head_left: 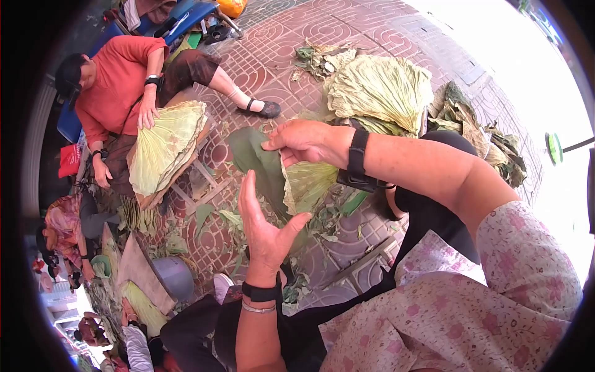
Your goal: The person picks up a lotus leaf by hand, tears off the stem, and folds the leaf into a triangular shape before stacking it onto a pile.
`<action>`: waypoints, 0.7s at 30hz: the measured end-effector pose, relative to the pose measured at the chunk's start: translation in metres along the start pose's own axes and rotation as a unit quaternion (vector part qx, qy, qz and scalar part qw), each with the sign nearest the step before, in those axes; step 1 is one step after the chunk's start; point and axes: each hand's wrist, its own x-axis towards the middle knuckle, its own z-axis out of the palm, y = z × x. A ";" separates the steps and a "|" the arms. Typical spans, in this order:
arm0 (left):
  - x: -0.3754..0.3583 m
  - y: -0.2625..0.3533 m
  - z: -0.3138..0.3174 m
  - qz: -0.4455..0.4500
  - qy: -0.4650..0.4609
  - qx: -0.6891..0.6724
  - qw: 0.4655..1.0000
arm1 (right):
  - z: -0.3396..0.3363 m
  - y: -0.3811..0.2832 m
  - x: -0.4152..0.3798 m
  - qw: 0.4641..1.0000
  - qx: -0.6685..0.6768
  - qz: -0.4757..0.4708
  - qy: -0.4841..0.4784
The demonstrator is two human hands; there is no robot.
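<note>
My right hand (304, 141) reaches in from the right, its thumb and fingers pinched on the edge of a large leaf. The leaf (257, 161) hangs down, dark green on its near face, with a pale yellow-green veined part beside it. Just left of and below the leaf is my left hand (265, 226), its fingers stretched up and its thumb spread out to the right. It holds nothing. A tall stack of pale, ribbed leaves (378, 90) lies beyond my right forearm.
Across from me a person in red (118, 80) rests a hand on another leaf stack (164, 146). Dry dark leaves (462, 115) lie at the right. Leaf scraps litter the tiled floor (273, 74). A grey bucket (175, 278) and more people are at the lower left.
</note>
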 end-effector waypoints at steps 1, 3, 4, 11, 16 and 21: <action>-0.002 -0.001 0.006 -0.026 0.012 -0.010 1.000 | 0.004 0.002 -0.001 1.000 0.007 0.003 -0.004; -0.007 -0.016 0.020 -0.076 0.036 -0.029 0.996 | 0.009 0.003 -0.005 1.000 0.022 0.006 -0.012; -0.005 -0.028 0.020 -0.090 0.083 -0.102 0.987 | 0.011 0.001 -0.008 1.000 -0.004 0.000 0.011; -0.004 -0.043 -0.010 -0.242 0.072 -0.284 0.925 | 0.021 -0.006 -0.023 0.753 -0.471 -0.444 0.120; -0.001 -0.036 -0.010 -0.260 0.064 -0.376 0.887 | 0.034 -0.010 -0.037 0.798 -0.495 -0.328 -0.106; -0.005 -0.048 -0.018 -0.273 0.081 -0.435 0.854 | 0.030 -0.014 -0.035 0.862 -0.449 -0.222 -0.084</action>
